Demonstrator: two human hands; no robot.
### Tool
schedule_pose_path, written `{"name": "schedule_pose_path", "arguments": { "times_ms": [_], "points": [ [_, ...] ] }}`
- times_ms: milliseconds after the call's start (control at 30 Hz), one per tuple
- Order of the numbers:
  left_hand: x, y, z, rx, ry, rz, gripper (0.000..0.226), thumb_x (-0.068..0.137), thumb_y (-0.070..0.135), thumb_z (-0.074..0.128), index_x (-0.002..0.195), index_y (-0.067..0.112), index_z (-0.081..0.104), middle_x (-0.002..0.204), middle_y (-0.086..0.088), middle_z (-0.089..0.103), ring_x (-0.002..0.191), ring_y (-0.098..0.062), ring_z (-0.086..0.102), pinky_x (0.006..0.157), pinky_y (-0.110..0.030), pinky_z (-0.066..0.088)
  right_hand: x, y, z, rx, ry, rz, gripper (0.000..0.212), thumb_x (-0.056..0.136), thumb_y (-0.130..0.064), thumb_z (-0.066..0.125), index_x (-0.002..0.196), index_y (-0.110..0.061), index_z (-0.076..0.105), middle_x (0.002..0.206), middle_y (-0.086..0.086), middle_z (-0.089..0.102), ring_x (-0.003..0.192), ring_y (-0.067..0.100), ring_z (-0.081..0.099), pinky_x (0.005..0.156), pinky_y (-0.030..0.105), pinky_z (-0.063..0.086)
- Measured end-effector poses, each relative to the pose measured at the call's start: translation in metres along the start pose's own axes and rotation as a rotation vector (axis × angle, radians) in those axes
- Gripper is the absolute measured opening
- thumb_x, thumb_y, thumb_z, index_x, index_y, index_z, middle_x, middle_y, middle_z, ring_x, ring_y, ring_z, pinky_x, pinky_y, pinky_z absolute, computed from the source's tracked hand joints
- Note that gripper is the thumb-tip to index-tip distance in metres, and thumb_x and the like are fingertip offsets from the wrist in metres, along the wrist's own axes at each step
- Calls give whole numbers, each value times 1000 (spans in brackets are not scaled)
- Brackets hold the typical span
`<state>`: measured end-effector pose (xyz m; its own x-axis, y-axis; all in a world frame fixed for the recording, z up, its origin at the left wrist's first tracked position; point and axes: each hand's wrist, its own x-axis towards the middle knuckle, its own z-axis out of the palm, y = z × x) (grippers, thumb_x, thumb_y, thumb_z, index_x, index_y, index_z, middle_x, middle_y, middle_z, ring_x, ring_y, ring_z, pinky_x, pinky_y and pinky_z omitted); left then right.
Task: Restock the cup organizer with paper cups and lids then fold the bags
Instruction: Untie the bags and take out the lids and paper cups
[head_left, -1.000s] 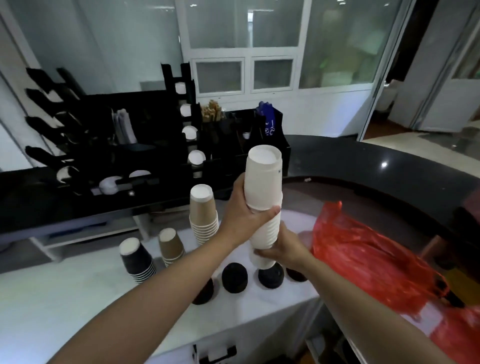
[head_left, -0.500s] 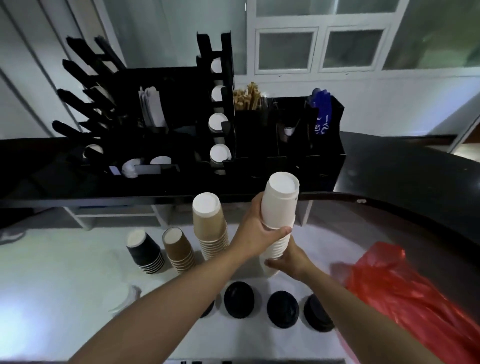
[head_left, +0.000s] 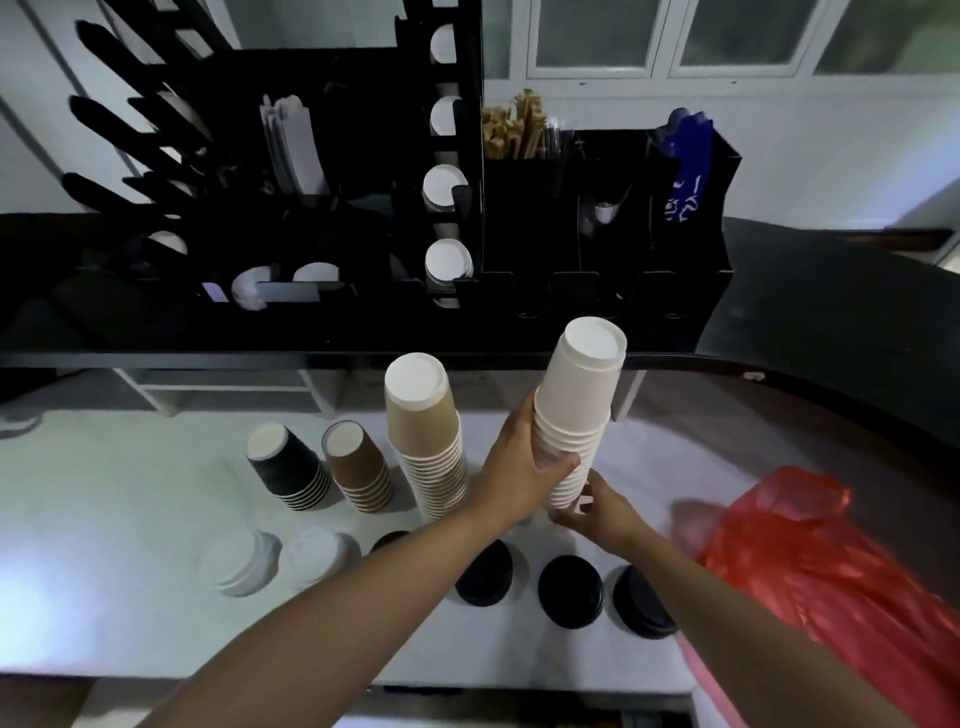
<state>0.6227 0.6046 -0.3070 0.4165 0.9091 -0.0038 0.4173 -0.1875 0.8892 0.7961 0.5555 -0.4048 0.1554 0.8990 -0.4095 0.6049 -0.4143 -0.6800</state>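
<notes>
**White Cup Stack Held at Frame Centre**

The left hand (head_left: 511, 470) wraps the ribbed middle of the inverted stack of smooth white paper cups (head_left: 576, 415), centre frame. The right hand (head_left: 602, 512) pinches its lowest rims. The glossy black acrylic cup organizer (head_left: 363, 208) fills the upper frame. The crinkled red plastic bag (head_left: 810, 561) lies lower right.
</notes>
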Motion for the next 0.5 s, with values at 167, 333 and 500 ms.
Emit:
{"name": "schedule_pose_path", "arguments": {
  "times_ms": [167, 333, 500],
  "points": [
    [-22, -31, -9, 58, -18, -99, 75, 94, 44, 66, 156, 24, 29, 153, 6, 38, 133, -8, 46, 111, -33, 42, -16, -7, 5, -198, 158, 141, 34, 95, -33, 65, 118, -8, 67, 112, 10, 72, 104, 27, 65, 90, 32, 48],
    [-59, -60, -38, 160, -114, 61, 28, 103, 34, 53, 84, 14, 60, 83, -1, 60, 77, -15, 55, 74, -34, 46, -47, -26, 38, -53, 257, 182, 21, 92, -13, 56, 79, -4, 69, 80, 10, 73, 77, 24, 66, 70, 31, 49],
    [-105, -96, -97, 367, -247, 71, 45, 104, 43, 33, 75, 13, 52, 82, -9, 59, 77, -26, 55, 70, -41, 48, -68, -76, 97, -29, 214, 141, 23, 92, -14, 55, 76, -4, 67, 73, 7, 71, 70, 23, 63, 63, 29, 47]
  ]
}}
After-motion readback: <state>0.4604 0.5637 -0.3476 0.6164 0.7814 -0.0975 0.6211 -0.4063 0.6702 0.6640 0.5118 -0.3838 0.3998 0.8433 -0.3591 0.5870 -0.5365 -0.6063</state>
